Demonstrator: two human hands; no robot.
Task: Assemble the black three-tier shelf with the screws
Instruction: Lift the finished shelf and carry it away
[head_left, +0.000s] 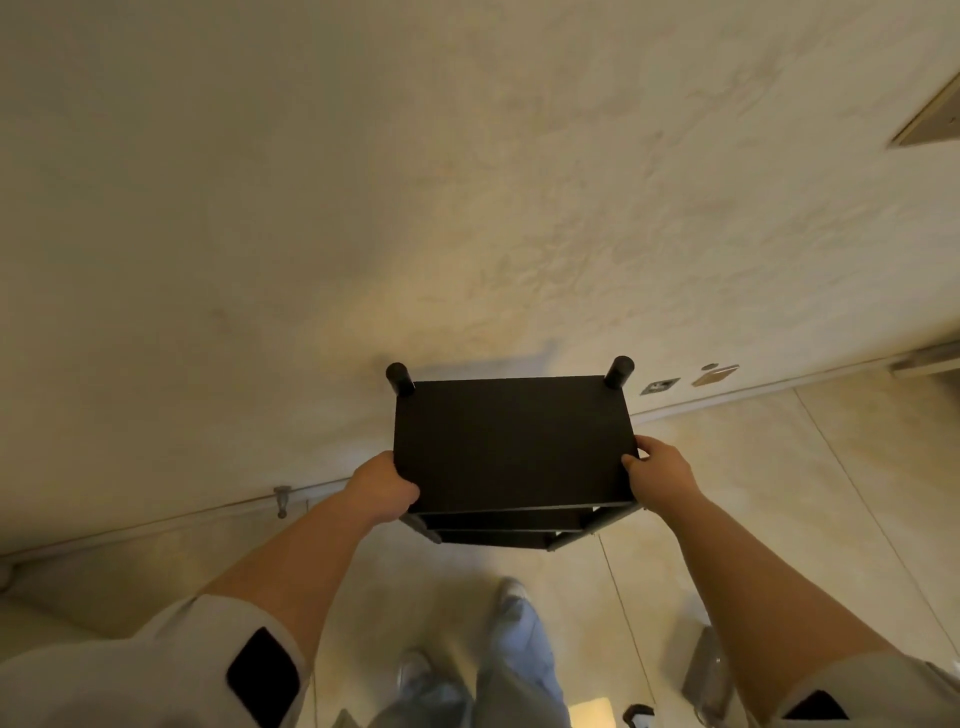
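At either end of the shelf's (511, 441) top board, the left hand (382, 486) and the right hand (657, 475) each clasped an edge, fingers curled round it and thumbs pressed on the flat upper face. Two lower tiers showed beneath that board and two round post tops stood at its far corners, so it looked fully put together. Judging by this, the step was carrying or placing it against the wall (363, 182) just behind; next it wanted lowering level onto the floor (779, 493).
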